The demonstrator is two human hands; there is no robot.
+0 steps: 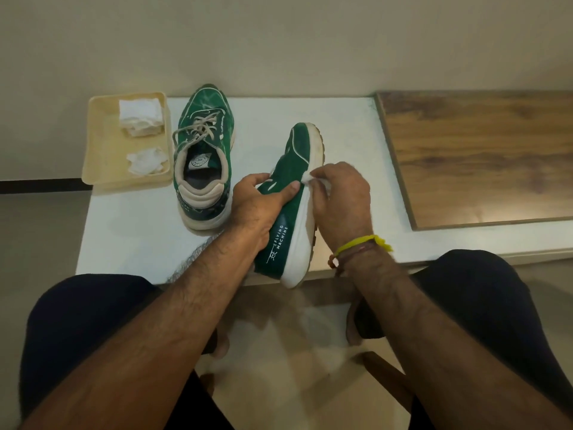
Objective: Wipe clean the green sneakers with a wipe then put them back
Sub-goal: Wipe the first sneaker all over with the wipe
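One green sneaker [203,156] stands upright on the white table [139,237], toe pointing away from me. The other green sneaker [286,209] is tipped on its side over the table's near edge, white sole to the right. My left hand [257,200] grips its upper, thumb across the green side. My right hand [338,200] pinches a white wipe [307,178] against the white sole near the middle of the shoe. Most of the wipe is hidden under my fingers.
A beige tray [99,144] at the table's left holds a stack of folded wipes [141,116] and a crumpled one [145,161]. A wooden panel [483,156] covers the table's right part. My knees sit below the near edge.
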